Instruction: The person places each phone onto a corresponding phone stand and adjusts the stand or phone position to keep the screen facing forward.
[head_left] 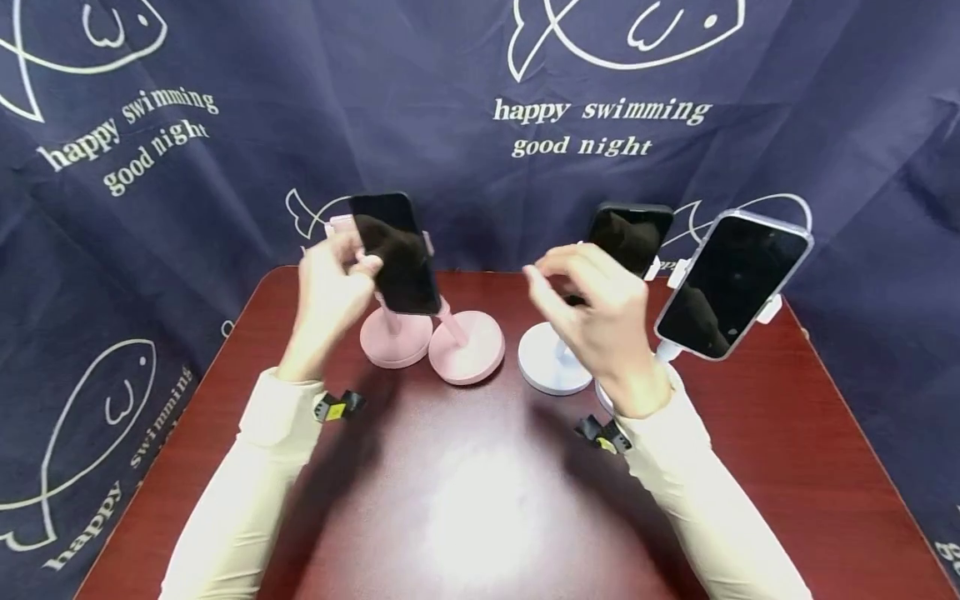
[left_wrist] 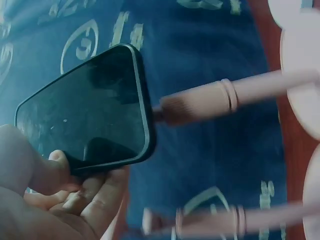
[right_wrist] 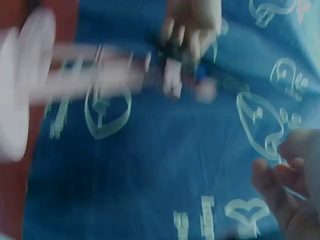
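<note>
My left hand grips the edge of a black smartphone, its thumb at the front edge and fingers behind in the left wrist view. The phone stands tilted above two pink phone stands with round bases, one front base and one rear base. My right hand holds nothing, fingers loosely bent, in front of a white phone stand. Partly behind that hand is a second black smartphone. A smartphone in a clear case sits clamped in another white stand, whose base is mostly hidden by the right arm.
All the stands are on a reddish-brown table with a bright glare spot near its middle. A dark blue curtain with fish drawings and lettering hangs behind and beside it.
</note>
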